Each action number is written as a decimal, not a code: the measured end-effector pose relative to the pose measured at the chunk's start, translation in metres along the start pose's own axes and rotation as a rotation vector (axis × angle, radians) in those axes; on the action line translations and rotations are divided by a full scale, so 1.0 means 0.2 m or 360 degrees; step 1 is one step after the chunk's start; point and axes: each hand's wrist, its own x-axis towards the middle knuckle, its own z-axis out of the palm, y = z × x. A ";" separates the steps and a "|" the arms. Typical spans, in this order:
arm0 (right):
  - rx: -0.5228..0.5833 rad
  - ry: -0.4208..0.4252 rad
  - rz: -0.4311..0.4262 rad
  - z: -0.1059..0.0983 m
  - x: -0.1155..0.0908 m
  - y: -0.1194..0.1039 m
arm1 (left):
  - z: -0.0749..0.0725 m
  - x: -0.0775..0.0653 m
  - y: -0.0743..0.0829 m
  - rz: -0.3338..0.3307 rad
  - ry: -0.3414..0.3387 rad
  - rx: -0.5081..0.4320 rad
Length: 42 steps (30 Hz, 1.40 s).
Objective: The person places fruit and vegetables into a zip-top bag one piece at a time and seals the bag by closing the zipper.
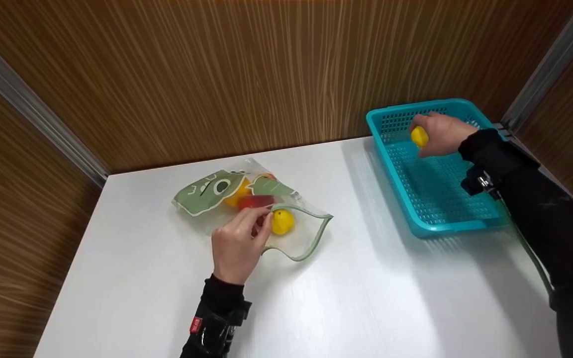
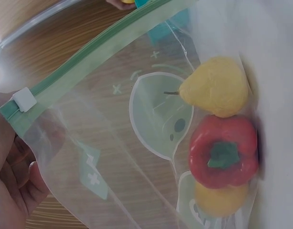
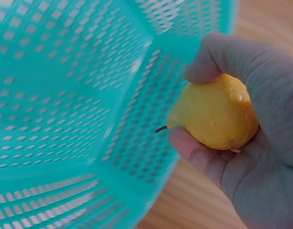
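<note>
My left hand [image 1: 239,243] pinches the open edge of a clear zip bag [image 1: 311,233] with a green cartoon print; in the left wrist view its fingers are by the white slider [image 2: 25,99] at one end of the green zip strip. Inside the bag are a yellow pear [image 2: 217,86], a red bell pepper [image 2: 222,152] and an orange-yellow round fruit [image 2: 221,200], partly hidden behind the pepper. My right hand [image 1: 443,133] grips another yellow pear [image 3: 215,114] by its sides, stem outward, over the back part of a teal plastic basket [image 1: 396,174].
The bag lies on a white table [image 1: 316,308], left of the basket. Behind both rises a brown wood-grain panel [image 1: 246,74], with further panels at the left and right sides. A cable [image 1: 530,248] runs along the right sleeve.
</note>
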 end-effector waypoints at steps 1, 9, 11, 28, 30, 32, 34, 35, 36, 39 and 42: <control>-0.0012 0.0019 -0.0031 -0.01 -0.02 -0.02 | 0.00 0.00 0.00 0.0003 0.0000 -0.0001; -0.0045 0.0194 -0.0296 -0.06 -0.16 -0.24 | 0.02 0.01 -0.01 0.0020 0.0000 0.0004; -0.0037 0.0224 -0.0349 -0.06 -0.20 -0.31 | 0.02 0.01 -0.02 0.0018 0.0002 -0.0004; 0.0148 0.0470 -0.0694 0.14 -0.52 -0.81 | 0.00 0.02 -0.03 -0.0017 0.0010 0.0011; 0.0228 0.0470 -0.0709 0.18 -0.53 -0.86 | 0.00 0.02 -0.03 -0.0014 0.0015 0.0009; 0.0297 0.0467 -0.0726 0.21 -0.54 -0.91 | 0.00 0.03 -0.03 -0.0017 0.0014 -0.0001; 0.0358 0.0457 -0.0756 0.24 -0.54 -0.95 | -0.01 0.03 -0.03 -0.0023 0.0011 -0.0003; 0.0386 0.0448 -0.0772 0.26 -0.53 -0.96 | -0.01 0.03 -0.03 -0.0027 0.0010 -0.0006; 0.0407 0.0438 -0.0790 0.27 -0.54 -0.98 | -0.01 0.03 -0.03 -0.0030 0.0009 -0.0005; 0.0472 0.0402 -0.0826 0.32 -0.55 -1.01 | -0.01 0.03 -0.02 -0.0030 0.0009 0.0000; 0.0506 0.0364 -0.0850 0.35 -0.56 -1.03 | 0.00 0.03 -0.01 -0.0024 0.0007 -0.0006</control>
